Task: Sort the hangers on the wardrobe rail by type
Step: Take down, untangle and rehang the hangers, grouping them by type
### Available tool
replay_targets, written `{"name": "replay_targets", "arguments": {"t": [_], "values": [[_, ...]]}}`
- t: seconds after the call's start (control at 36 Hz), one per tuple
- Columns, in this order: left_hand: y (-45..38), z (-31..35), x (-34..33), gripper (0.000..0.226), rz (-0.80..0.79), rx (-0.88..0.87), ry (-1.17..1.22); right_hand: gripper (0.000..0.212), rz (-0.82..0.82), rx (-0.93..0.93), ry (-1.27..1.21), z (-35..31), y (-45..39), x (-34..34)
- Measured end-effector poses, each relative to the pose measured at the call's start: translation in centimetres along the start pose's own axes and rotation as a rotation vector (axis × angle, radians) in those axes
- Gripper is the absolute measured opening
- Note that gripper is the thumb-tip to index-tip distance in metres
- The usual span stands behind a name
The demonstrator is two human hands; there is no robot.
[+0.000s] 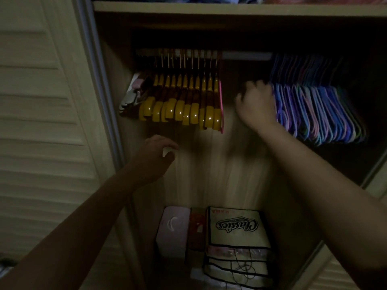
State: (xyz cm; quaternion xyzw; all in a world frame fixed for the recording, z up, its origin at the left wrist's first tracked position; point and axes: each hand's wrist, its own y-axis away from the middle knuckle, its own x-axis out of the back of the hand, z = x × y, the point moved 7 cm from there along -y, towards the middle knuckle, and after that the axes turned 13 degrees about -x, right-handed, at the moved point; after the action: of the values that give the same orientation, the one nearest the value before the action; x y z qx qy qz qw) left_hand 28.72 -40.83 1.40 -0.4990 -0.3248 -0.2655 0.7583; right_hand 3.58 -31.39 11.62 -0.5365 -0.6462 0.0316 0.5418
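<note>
2 hanger groups [182, 105] apart; right hand [254, 105] grip unclear, left hand [156, 152] relaxed.

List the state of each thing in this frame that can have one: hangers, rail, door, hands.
Yellow hangers: hung, bunched at the rail's left.
Pink hanger: hung at the right end of the yellow bunch.
Blue-purple hangers: hung, bunched at the right.
Rail: bare between the bunches.
Door: slid open.
Left hand: open, holds nothing.
Right hand: at the blue-purple bunch; grip unclear.
</note>
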Motion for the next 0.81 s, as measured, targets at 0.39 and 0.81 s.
{"name": "replay_targets", "arguments": {"t": [0.39,0.81], "values": [[1.8,-2.3,0.7,0.025,0.062,0.031,0.018,0.035,-0.379,-0.239,-0.402,-0.8,1.6,-8.3],[1.7,-2.9,1.0,0.021,0.043,0.012,0.021,0.034,0.082,-0.189,-0.066,6.0,-0.8,-0.8]]}}
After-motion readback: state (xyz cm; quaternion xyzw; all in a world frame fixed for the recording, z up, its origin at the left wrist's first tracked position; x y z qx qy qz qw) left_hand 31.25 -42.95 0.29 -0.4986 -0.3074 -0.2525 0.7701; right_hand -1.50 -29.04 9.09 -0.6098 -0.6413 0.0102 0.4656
